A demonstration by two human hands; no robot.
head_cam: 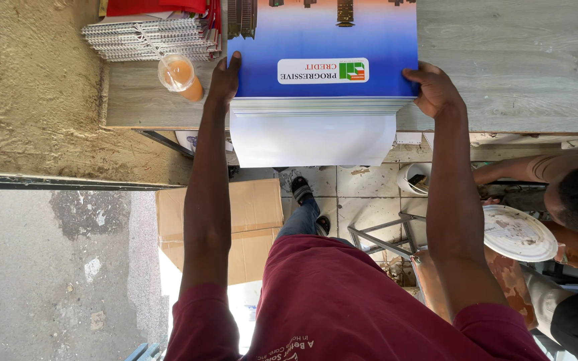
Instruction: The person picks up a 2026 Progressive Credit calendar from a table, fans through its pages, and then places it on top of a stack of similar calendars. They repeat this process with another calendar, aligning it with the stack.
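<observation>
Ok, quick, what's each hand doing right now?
Left hand: grip closed on the left edge of the stack of printed sheets.
Right hand: grip closed on the stack's right edge.

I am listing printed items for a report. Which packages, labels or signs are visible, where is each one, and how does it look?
Stack of printed sheets: on the wooden table, between left hand and right hand; blue-to-orange, rectangular.
Label: on the top sheet; white strip, green-orange logo.
Cardboard box: on the floor; brown.
Plastic cup: beside the left hand; orange drink.

Grey wooden tabletop (516, 60), sandy rough wall (28, 87), tiled floor (362, 194), cardboard box (249, 220), bright daylight
</observation>
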